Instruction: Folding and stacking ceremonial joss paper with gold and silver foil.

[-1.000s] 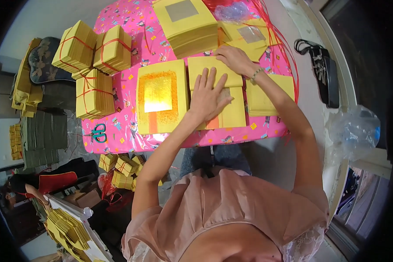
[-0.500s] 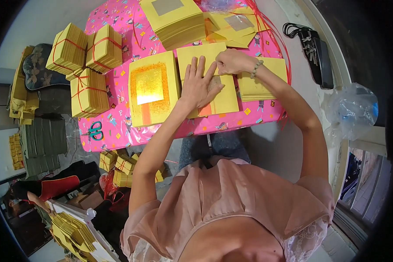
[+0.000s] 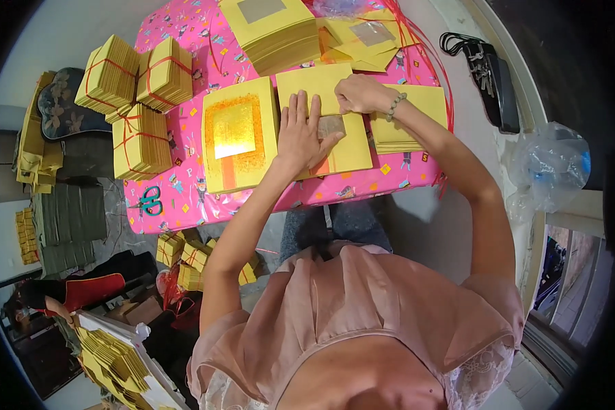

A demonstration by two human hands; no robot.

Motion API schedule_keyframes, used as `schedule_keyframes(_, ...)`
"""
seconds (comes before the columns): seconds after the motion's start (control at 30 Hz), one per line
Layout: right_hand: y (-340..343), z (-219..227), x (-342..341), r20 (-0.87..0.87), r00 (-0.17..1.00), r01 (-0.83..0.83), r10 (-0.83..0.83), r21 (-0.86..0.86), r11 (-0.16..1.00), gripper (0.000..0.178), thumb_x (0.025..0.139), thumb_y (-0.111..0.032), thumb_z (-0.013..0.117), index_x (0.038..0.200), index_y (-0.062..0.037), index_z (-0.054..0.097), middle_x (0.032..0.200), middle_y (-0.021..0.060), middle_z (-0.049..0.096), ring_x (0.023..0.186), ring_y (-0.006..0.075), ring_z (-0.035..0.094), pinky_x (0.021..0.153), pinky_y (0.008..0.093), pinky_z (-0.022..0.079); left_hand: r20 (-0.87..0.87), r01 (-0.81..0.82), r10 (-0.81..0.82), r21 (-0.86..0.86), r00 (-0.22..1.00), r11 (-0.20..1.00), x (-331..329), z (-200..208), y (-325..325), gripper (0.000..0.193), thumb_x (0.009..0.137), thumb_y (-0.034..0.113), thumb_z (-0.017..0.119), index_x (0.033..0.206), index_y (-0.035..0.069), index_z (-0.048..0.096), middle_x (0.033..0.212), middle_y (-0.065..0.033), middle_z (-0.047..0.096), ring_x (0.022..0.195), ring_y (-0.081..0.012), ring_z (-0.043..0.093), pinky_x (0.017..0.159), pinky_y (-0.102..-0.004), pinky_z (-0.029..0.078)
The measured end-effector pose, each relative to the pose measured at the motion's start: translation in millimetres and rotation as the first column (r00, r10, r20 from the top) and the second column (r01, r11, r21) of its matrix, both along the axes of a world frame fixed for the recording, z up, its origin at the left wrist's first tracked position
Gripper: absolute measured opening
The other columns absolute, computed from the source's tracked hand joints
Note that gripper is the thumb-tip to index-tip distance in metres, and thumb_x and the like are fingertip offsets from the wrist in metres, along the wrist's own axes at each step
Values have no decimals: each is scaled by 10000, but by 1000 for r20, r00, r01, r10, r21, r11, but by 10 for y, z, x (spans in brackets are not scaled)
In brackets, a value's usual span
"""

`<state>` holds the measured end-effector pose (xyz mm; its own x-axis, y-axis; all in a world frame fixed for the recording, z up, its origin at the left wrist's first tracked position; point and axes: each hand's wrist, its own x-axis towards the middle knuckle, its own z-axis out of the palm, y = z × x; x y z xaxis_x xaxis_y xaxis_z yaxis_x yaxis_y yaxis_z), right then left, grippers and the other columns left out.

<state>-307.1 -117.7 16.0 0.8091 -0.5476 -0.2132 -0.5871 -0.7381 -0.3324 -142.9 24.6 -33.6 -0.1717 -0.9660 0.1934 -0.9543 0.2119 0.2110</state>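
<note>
Left hand [image 3: 301, 140] leftward, fingers [image 3: 301, 111] apart on paper [image 3: 313, 80]

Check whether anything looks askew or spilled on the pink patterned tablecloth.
The loose yellow paper sheets at the far right of the tablecloth look askew: they overlap at angles, unlike the neater, tall yellow paper stack beside them. Thin red strands trail untidily along the right edge. I see no spill.

Black bag [image 3: 508, 102], keys [image 3: 485, 80], clear plastic bag [image 3: 552, 171], dark floral upholstery [image 3: 73, 106]
</note>
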Motion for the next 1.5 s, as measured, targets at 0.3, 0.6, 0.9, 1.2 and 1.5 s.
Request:
schedule_keyframes(0.3,65,108,55,-121,993,3,-4,-13,1000,301,746,-295,779,782,-43,620,769,145,671,816,347,648,667,438,469,-79,17,-7,130,997,991,58,6,-56,1019,874,735,423,1519,-23,202,1551,-336,140,1451,-489,102,1165,-567,132)
schedule_keyframes(0.6,137,89,-32,47,974,-188,224,-391,901,418,739,-286,776,984,-36,548,898,128,614,849,332,651,715,443,506,27,61,-63,70,998,996,152,220,-172,719,947,541,501,1424,18,379,1438,-315,366,1335,-483,360,1087,-499,345)
schedule_keyframes(0.9,155,205,-19,44,954,-212,297,-601,771,200,815,-215,598,744,-36,543,603,110,594,580,328,625,553,430,506,168,20,4,-144,986,989,206,293,-362,315,835,128,596,1144,75,566,1052,-122,645,988,-290,620,823,-407,474)
schedule_keyframes(1.2,325,680,-550,700,700,504,-142,-342,793,391,927,-415,627,967,-26,620,969,93,652,838,230,656,752,333,530,144,-52,146,-514,979,856,23,810,-218,409,822,73,590,1230,76,576,1312,-96,596,1027,-272,615,847,-399,469)
schedule_keyframes(1.5,715,629,-1467,381,336,194,-861,867,459,376,954,-337,612,1179,-37,582,1036,31,662,874,85,643,725,245,541,168,162,-79,-563,983,811,-804,918,-54,491,775,96,622,1266,99,599,1338,-73,583,1022,-247,585,857,-379,456)
